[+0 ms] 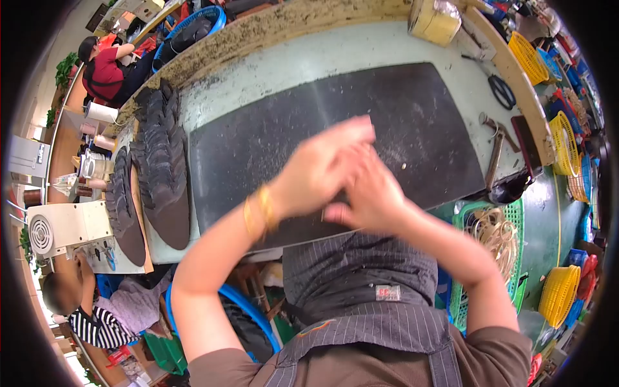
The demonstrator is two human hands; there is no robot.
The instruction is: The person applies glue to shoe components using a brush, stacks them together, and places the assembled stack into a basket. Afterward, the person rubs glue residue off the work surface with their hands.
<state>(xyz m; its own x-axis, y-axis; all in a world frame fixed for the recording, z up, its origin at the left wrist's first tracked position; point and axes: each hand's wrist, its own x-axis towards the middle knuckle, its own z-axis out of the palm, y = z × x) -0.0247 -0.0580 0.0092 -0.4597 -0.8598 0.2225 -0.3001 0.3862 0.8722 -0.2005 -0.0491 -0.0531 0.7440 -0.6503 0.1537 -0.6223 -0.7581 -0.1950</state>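
My left hand (313,171), with yellow bands at the wrist, stretches its fingers out over the black mat (258,142). My right hand (377,197) touches it from the other side, its fingers lying across the left hand and its thumb apart. Both hands are a little blurred, and I see no object between them, though the palms are partly hidden. Beneath them the mat is scuffed, with a small pale speck (403,166) on it. Overlapping dark sole-shaped pieces (164,193) lie in long rows to the left of the mat.
A hammer (496,151) and black-handled scissors (501,92) lie right of the mat. A yellowish block (435,22) sits at the back. A green basket (522,226) holds pale bands. Two other people sit at the left, one in red (106,71), one in stripes (97,327).
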